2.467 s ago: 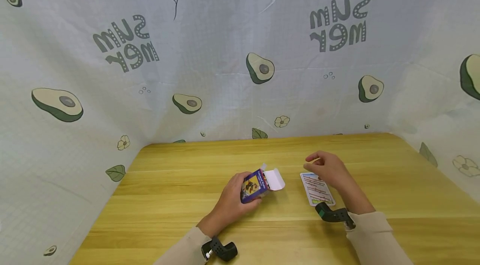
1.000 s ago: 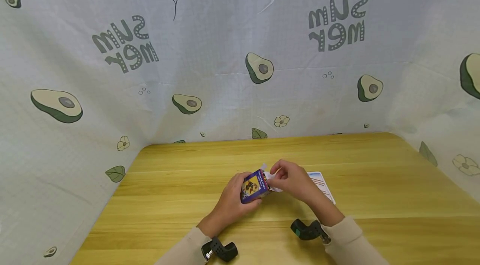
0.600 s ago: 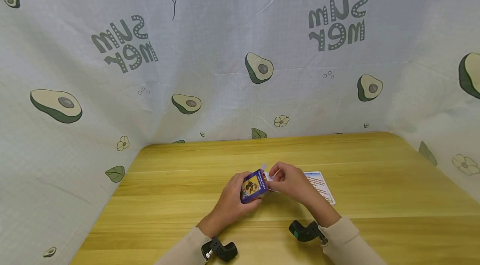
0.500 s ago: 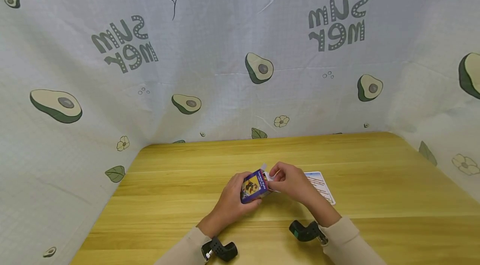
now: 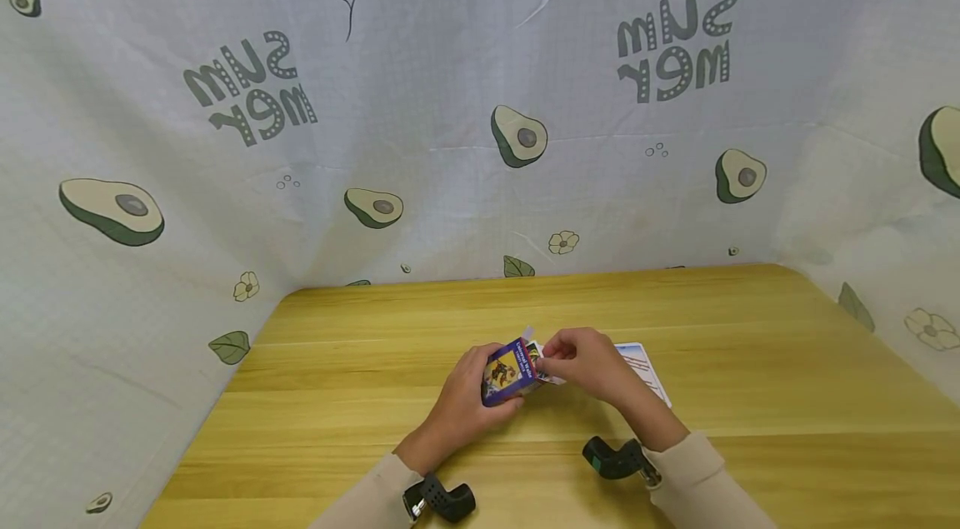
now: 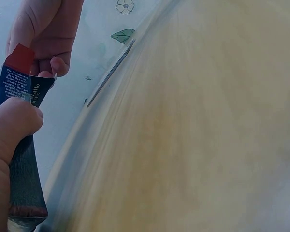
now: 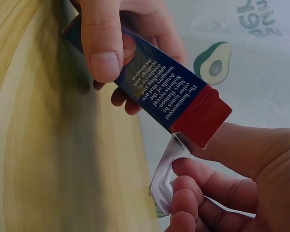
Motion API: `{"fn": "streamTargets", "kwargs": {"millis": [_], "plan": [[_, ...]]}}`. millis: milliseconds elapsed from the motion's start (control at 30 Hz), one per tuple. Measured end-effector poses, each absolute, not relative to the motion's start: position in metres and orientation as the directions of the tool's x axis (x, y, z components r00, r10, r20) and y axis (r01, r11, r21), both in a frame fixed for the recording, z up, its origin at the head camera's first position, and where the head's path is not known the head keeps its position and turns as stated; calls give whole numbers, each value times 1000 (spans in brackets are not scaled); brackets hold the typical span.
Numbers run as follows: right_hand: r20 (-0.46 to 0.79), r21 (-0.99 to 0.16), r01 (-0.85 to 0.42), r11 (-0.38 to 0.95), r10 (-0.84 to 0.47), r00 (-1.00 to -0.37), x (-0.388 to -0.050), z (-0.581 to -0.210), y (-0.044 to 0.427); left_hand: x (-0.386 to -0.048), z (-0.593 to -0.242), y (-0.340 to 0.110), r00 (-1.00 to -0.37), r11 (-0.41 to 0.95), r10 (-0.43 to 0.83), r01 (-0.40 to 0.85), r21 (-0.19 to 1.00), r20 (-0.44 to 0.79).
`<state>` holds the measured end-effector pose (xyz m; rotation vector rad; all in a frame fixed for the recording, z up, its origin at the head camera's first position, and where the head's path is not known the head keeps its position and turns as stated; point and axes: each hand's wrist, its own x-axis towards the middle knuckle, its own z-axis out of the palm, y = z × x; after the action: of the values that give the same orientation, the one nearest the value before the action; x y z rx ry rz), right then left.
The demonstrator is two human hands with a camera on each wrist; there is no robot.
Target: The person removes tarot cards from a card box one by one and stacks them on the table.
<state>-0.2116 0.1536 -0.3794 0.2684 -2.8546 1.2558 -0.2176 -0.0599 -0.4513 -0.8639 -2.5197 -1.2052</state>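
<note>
My left hand (image 5: 459, 402) grips a purple tarot card box (image 5: 504, 375), its open end facing right. In the right wrist view, the left thumb lies across the box's printed side (image 7: 154, 82); a red side flap (image 7: 205, 116) and a white lid flap (image 7: 165, 169) stand out from the opening. At that opening my right hand (image 5: 588, 361) pinches a tarot card (image 5: 533, 351) that partly sticks out; its fingertips cover much of it. Beyond the right wrist lies a white-bordered card (image 5: 647, 371) with reddish rods, face up on the table and partly hidden by the forearm.
The wooden table (image 5: 360, 412) reaches back to a hanging white cloth (image 5: 442, 79) printed with avocados, leaves and lettering. Black wrist cameras hang below both forearms, the left camera (image 5: 448, 502) and the right camera (image 5: 611, 459), close above the table.
My right hand has come left from above the loose card to the box opening, reached in, then drawn back slightly right with a card's end showing. The left hand and box stay put.
</note>
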Motion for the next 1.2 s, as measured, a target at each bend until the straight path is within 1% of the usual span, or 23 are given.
{"fn": "streamTargets", "kwargs": {"millis": [467,767,1000,1200], "plan": [[76,-732,-149,665,-139,-987,-211,-376,155,-217,-450,-60,-795,499,419,605,620,438],[33,-755,-93,649,-103,-994,-212,-372,159,-216,-449,-60,-804,508,413,593,625,428],[35,-777,-97,621,-111,-993,-213,-367,166,-216,-449,-59,-818,511,401,574,640,413],[26,-780,-88,619,-109,-994,-214,-365,174,-217,-449,-58,-813,514,403,581,632,420]]}}
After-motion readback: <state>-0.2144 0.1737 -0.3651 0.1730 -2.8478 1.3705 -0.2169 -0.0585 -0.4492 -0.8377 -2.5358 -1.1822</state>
